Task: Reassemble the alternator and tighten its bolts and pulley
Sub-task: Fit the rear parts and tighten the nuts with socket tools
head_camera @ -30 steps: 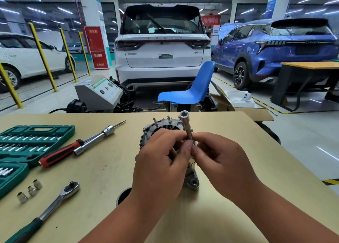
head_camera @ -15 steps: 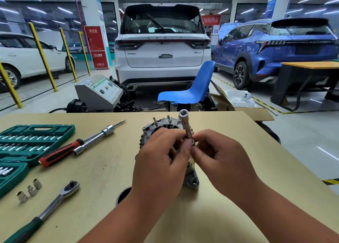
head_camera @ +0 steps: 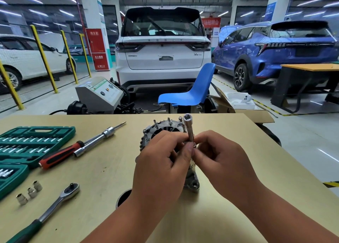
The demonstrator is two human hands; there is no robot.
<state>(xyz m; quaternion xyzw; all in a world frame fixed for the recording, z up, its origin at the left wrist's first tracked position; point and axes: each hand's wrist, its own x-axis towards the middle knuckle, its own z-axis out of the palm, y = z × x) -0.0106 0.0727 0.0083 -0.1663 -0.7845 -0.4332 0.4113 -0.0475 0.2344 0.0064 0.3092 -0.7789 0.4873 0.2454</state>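
Near left on the table point(head_camera: 110, 169) I see one ratchet point(head_camera: 55, 208) and three loose sockets point(head_camera: 30, 192). My left hand point(head_camera: 161, 171) and right hand point(head_camera: 223, 167) meet mid-table. Fingers of both pinch one long socket point(head_camera: 189, 130), nearly upright, over the alternator point(head_camera: 161, 128) standing there.

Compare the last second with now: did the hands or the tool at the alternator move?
Barely. The left hand and right hand still pinch the long socket upright at the alternator, with only slight finger shifts. Nothing was picked up or let go. The ratchet, screwdriver, loose sockets and tool case are unchanged.
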